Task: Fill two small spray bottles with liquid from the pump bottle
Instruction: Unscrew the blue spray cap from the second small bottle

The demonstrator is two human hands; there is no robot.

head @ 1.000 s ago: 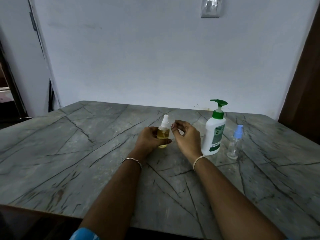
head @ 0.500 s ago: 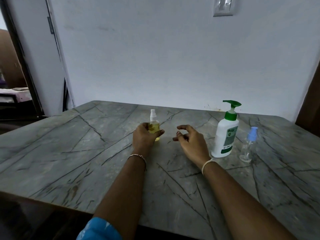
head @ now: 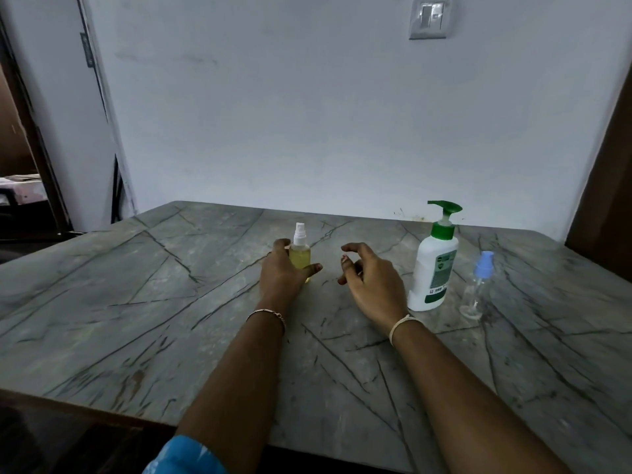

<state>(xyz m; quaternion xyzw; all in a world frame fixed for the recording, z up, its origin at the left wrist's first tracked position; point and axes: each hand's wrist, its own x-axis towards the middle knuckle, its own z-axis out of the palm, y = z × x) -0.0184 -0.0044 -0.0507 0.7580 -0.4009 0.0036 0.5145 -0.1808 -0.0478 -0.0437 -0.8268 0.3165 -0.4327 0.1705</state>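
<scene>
1. Grey stone tabletop (head: 136, 302) with dark crack-like veins, pushed up against a plain pale wall (head: 307, 114); white light switch (head: 427, 20) high on that wall, right of centre.
2. Dark doorway (head: 20, 165) at the far left, brown wooden panel (head: 608, 183) along the right edge.
3. Near the middle of the table, upright on the stone: small clear spray bottle with a white nozzle (head: 300, 253), filled with yellow liquid almost to the shoulder.
4. Left hand (head: 282, 271) wrapped round that bottle's lower body, fingers behind it and thumb across the near side; a snug hold, with the nozzle and shoulder showing above the hand.
5. Thin metal bracelet (head: 266, 313) on the left wrist, edge of a bright blue sleeve (head: 184, 455) at the bottom of the view.
6. Right hand (head: 372, 285) just beside the filled bottle and apart from it, between it and the pump bottle; fingers loosely curled, thumb and forefinger spread, holding nothing. Cannot tell whether resting on the stone or held just above it.
7. Pale thread band (head: 398, 328) on the right wrist.
8. To the right of the right hand: tall white plastic pump bottle with a green pump head and green label (head: 432, 271), upright, spout pointing left, untouched.
9. Just beside the pump bottle on its right: second small spray bottle of clear plastic with a light blue nozzle (head: 477, 289), upright, looking see-through with no coloured liquid inside, untouched.
</scene>
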